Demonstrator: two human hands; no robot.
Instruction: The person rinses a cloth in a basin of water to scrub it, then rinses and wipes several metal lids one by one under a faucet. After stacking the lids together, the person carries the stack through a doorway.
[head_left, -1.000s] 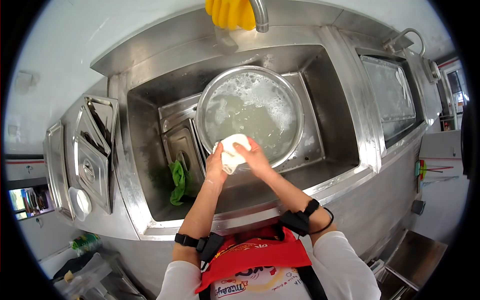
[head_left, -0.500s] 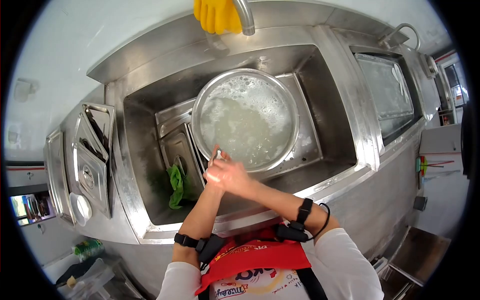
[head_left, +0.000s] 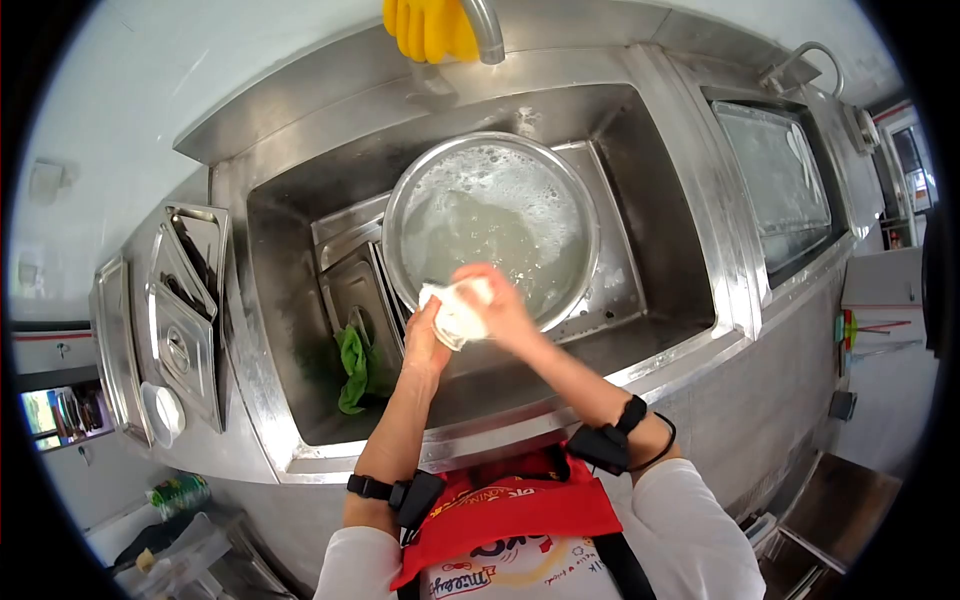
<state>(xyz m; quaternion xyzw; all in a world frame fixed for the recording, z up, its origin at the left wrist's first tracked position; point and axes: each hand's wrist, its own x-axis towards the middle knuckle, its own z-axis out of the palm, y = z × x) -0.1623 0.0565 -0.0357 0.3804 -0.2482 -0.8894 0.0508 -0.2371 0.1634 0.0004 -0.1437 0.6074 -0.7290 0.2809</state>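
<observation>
Over the near rim of a large round metal basin (head_left: 590, 240), a crumpled white cloth (head_left: 455, 322) is between my two hands. My left hand (head_left: 426, 338) grips its left side, thumb upward. On the other side my right hand (head_left: 497, 308) is closed on it, somewhat blurred by motion. Cloudy, sudsy water (head_left: 490, 235) fills the basin. It stands inside a deep steel sink (head_left: 660, 200), on top of flat metal pans (head_left: 362, 285). A green cloth (head_left: 352, 370) hangs over a pan at the left.
Above the sink is a faucet (head_left: 487, 35) with a yellow rubber glove (head_left: 430, 30) beside it. Steel lids and pans (head_left: 180, 330) and a white bowl (head_left: 162, 415) lie on the left counter. A second sink (head_left: 780, 180) at the right holds a tray.
My hands were clasped tightly together; now they have moved apart slightly, and the white cloth shows opened out between them. My right hand has shifted up and right.
</observation>
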